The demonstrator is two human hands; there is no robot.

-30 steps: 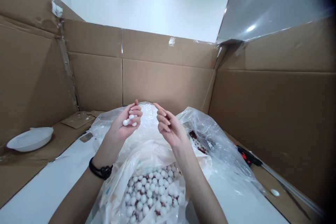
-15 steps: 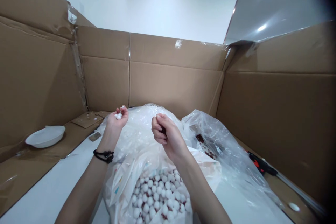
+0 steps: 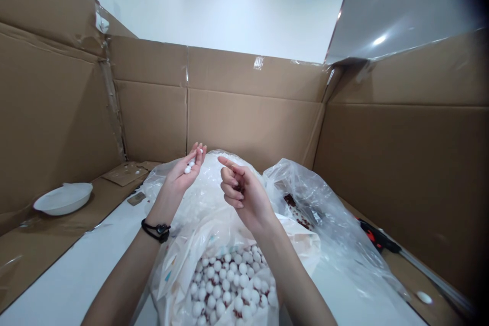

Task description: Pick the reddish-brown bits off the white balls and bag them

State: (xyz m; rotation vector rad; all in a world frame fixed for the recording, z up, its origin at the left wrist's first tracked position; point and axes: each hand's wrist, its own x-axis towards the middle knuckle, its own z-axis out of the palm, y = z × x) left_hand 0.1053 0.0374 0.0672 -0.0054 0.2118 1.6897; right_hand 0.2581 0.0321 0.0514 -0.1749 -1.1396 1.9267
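Observation:
My left hand [image 3: 186, 169], palm up and cupped, holds a few small white balls [image 3: 188, 168]. One more white ball [image 3: 200, 151] is pinched at its fingertips. To its right, my right hand [image 3: 244, 191] has its lower fingers curled around small dark reddish-brown pieces [image 3: 240, 188], partly hidden, while thumb and forefinger point left. The two hands are apart. Below them an open plastic bag [image 3: 179, 270] contains many white balls [image 3: 229, 285] with reddish-brown bits attached.
Behind is a clear bag of white pieces [image 3: 214, 183]. Another clear bag [image 3: 336, 234] holds reddish-brown bits [image 3: 300, 214]. A white bowl [image 3: 63, 202] stands left, a black-and-red glue gun [image 3: 376, 237] right. Cardboard walls [image 3: 252, 107] enclose the table.
My left hand has moved right and slightly up, closer to my right hand. My right forefinger and thumb have opened out to the left, showing the dark pieces in the palm.

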